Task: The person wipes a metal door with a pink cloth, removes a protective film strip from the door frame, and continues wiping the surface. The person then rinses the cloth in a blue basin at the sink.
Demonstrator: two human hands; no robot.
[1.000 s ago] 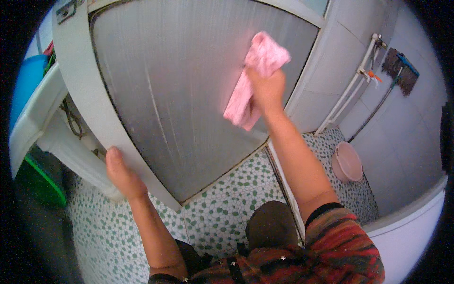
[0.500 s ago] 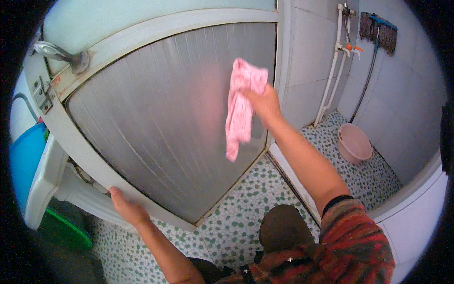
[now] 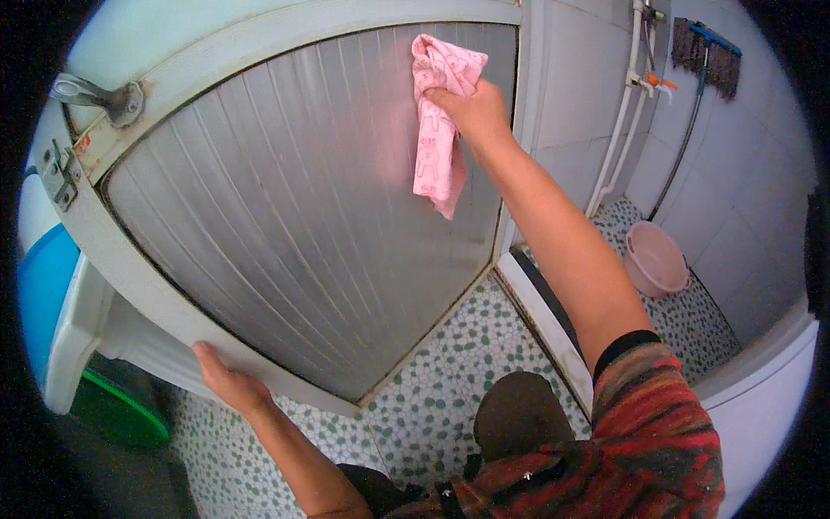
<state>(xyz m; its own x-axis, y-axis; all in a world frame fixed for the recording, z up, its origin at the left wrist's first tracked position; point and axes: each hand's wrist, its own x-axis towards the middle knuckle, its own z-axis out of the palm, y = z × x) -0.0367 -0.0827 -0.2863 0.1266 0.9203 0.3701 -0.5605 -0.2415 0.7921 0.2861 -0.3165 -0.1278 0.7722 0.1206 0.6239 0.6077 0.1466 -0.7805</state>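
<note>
A pink printed cloth (image 3: pixel 439 156) is gripped in my right hand (image 3: pixel 477 114), up against the upper right part of a ribbed grey door panel (image 3: pixel 294 199). The cloth's lower end hangs down below my fingers. My left hand (image 3: pixel 232 381) is closed round the outer edge of the white door frame (image 3: pixel 164 294), low on the left, with its thumb showing on the near face and the other fingers hidden behind. Higher on the same frame are a metal lever handle (image 3: pixel 104 97) and a latch (image 3: pixel 59 176).
Left of the door stand a white sink (image 3: pixel 73 337), a blue basin (image 3: pixel 47 294) and a green-rimmed bin (image 3: pixel 130 415). Past a raised sill (image 3: pixel 545 320) on the right are a pink basin (image 3: pixel 654 259), a mop (image 3: pixel 700 95) and white pipes (image 3: pixel 618 130). Pebble-patterned tile (image 3: pixel 432 372) covers the floor.
My right hand has moved the cloth upward along the door panel. My left hand keeps its hold on the door edge. The view has shifted slightly.
</note>
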